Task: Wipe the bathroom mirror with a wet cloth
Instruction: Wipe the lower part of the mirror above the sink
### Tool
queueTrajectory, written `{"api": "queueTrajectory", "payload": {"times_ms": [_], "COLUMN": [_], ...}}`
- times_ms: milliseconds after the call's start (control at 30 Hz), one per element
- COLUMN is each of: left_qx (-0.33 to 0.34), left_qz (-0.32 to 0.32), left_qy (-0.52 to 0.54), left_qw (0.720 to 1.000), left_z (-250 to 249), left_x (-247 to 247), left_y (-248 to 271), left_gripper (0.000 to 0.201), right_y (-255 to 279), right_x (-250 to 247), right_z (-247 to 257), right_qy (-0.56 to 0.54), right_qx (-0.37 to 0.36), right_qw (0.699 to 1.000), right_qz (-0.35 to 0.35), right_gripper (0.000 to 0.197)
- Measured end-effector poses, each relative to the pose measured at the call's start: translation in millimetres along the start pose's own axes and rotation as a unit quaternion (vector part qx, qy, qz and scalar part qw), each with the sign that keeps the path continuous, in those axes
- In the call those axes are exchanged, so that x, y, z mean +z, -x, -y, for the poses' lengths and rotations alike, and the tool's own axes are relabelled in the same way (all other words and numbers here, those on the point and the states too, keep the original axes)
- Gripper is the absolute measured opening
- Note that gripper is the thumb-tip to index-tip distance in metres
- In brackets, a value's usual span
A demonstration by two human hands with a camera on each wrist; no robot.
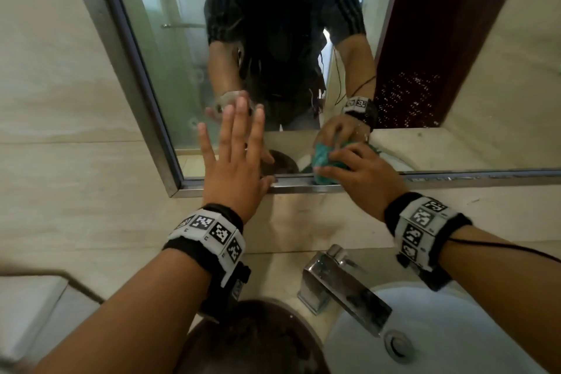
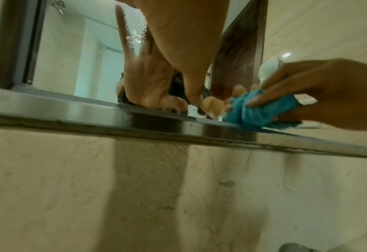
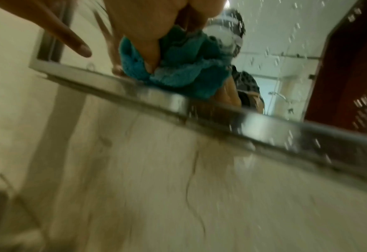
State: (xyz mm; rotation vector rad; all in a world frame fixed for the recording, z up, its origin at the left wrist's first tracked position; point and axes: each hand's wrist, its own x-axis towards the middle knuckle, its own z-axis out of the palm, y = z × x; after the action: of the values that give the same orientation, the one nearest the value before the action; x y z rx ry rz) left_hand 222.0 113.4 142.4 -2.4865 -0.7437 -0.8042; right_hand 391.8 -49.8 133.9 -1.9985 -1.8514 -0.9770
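Mirror (image 1: 170, 48) glass fills the upper centre of the head frame, and my right grip (image 1: 364, 173) works at its lower edge. That hand's fingers are curled round a bunched teal cloth (image 1: 326, 161) and press it against the glass where the glass meets the metal frame (image 1: 455, 176) along the bottom. In the right wrist view the cloth (image 3: 178, 68) bulges out below the fingers and touches the frame rail (image 3: 199, 105); that view is blurred.

My left grip (image 1: 235, 161) holds nothing. Its fingers are straight and spread, laid flat on the glass at centre left of the head frame, with the thumb down at the frame rail. The left wrist view shows the palm (image 2: 178, 42) against the glass, its reflection beneath it, and the right hand with the cloth (image 2: 262, 110) at right of frame.

Water droplets (image 1: 409, 100) speckle the glass at upper right, over a reflected dark red door. Lower right in the head frame, a chrome tap (image 1: 343, 285) stands above a white basin (image 1: 455, 343). Beige stone wall (image 1: 60, 100) surrounds the mirror.
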Motion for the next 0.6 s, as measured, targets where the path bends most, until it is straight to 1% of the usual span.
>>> {"api": "queueTrajectory", "payload": {"times_ms": [67,100,133,167,200,233,300,333,367,400,433,467,500,567,600], "left_qx": [0.063,0.078,0.077,0.066,0.052,0.039,0.022,0.019,0.017,0.015,0.016,0.019,0.023,0.022,0.021], "left_qz": [-0.034,-0.041,-0.041,-0.036,-0.03,-0.027,-0.03,-0.034,-0.036,-0.039,-0.039,-0.04,-0.04,-0.034,-0.032], "left_qy": [-0.002,-0.004,0.0,0.008,0.01,0.002,-0.012,-0.01,-0.006,-0.004,0.002,0.011,0.017,0.007,-0.001], "left_qw": [0.997,0.996,0.996,0.997,0.998,0.999,0.999,0.999,0.999,0.999,0.999,0.999,0.999,0.999,0.999], "left_z": [-11.0,-16.8,-21.9,-25.9,-28.7,-30.4,-32.4,-33.0,-33.7,-33.7,-33.7,-33.5,-32.9,-31.5,-31.2], "left_x": [-4.5,-5.8,-6.5,-5.7,-2.0,3.0,10.7,13.0,15.0,16.0,15.7,15.0,15.7,15.8,15.6], "left_y": [-5.5,-10.9,-17.0,-22.4,-25.9,-27.8,-28.8,-29.0,-29.1,-30.1,-30.8,-31.2,-31.2,-30.2,-30.0], "left_gripper": [0.112,0.11,0.111,0.113,0.116,0.12,0.126,0.125,0.123,0.121,0.12,0.12,0.12,0.124,0.126], "right_y": [-30.8,-46.2,-56.0,-57.5,-49.8,-35.3,2.4,15.9,21.2,18.3,10.5,-1.9,-17.7,-46.9,-53.7], "right_x": [-13.3,-20.1,-23.5,-21.7,-13.2,-0.9,23.3,27.7,26.6,22.5,17.3,10.1,1.3,-11.1,-10.9], "right_z": [-2.9,-4.4,-4.1,-1.5,1.6,3.9,7.3,6.5,4.2,1.7,0.1,-1.2,-2.8,-7.7,-8.0], "right_qy": [-0.029,-0.046,-0.058,-0.055,-0.038,-0.015,0.006,-0.003,-0.014,-0.016,-0.015,-0.013,-0.006,-0.009,-0.016], "right_qx": [0.033,0.06,0.084,0.096,0.092,0.074,0.016,-0.001,-0.005,-0.007,-0.012,-0.014,-0.006,0.028,0.049], "right_qw": [0.995,0.988,0.98,0.976,0.978,0.984,0.998,1.0,1.0,1.0,1.0,0.999,0.997,0.983,0.975], "right_qz": [-0.087,-0.136,-0.172,-0.188,-0.185,-0.16,-0.066,-0.019,0.009,0.015,0.006,-0.027,-0.076,-0.182,-0.216], "right_gripper": [0.037,0.034,0.033,0.033,0.033,0.036,0.048,0.053,0.055,0.055,0.053,0.05,0.046,0.036,0.034]}}
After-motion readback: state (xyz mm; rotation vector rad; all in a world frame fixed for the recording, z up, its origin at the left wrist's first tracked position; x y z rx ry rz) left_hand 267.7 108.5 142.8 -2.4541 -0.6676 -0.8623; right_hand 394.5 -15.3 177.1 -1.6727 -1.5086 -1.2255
